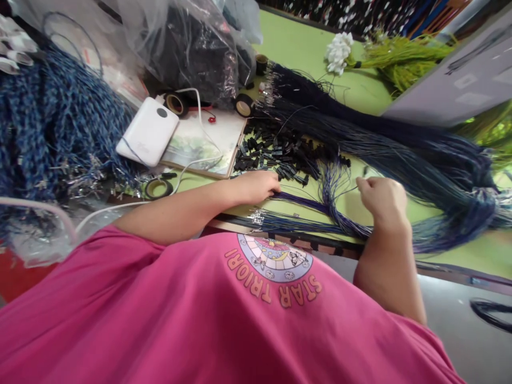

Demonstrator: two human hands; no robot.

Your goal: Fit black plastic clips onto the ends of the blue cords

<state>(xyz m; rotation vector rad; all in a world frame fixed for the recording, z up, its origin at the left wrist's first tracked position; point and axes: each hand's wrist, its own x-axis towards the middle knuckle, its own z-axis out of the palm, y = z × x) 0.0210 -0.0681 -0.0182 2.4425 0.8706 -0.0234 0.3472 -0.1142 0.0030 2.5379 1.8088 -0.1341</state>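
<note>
My left hand (256,186) rests on the green table (304,48) at the near edge of a heap of small black plastic clips (276,149), fingers curled; what they hold is hidden. My right hand (382,200) is closed in a loose fist, pinching a thin dark blue cord (340,192) from a small bundle of cords lying between both hands. A long thick bundle of dark blue cords (400,144) runs across the table behind my right hand.
A white power bank (148,130) with a cable lies on a notebook (216,138) at left. Rolls of black tape (244,105), a pile of blue braided cords (52,128), plastic bags (192,48) and artificial flowers (340,53) surround the table.
</note>
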